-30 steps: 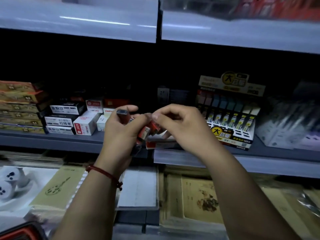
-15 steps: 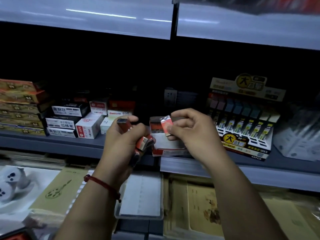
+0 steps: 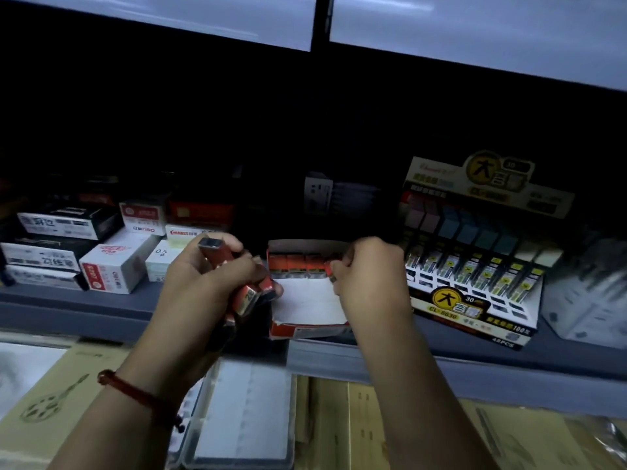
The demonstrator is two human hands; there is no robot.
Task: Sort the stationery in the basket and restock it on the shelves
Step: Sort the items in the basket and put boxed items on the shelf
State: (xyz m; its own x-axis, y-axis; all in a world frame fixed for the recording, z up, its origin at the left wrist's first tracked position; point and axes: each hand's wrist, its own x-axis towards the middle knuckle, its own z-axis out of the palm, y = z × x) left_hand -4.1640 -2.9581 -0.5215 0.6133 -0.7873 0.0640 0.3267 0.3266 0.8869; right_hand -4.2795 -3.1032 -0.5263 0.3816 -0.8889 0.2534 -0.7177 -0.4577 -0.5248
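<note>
At centre frame, we are pinching one small red plastic lead case with our right hand, seating it in the back row of the red-and-white cardboard tray. Our left hand is clutching spare red cases alongside, within easy reach.

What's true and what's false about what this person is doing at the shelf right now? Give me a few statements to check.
1. The left hand grips several small red packs. True.
2. The right hand holds nothing. False: it pinches a single red pack over the open box.
3. The open box is packed full. False: only a row of packs stands along its back wall, and the white floor in front is bare.
4. A yellow-and-black display stands right of the open box. True.
5. The red bracelet is on the right wrist. False: it is on the left wrist.
</note>
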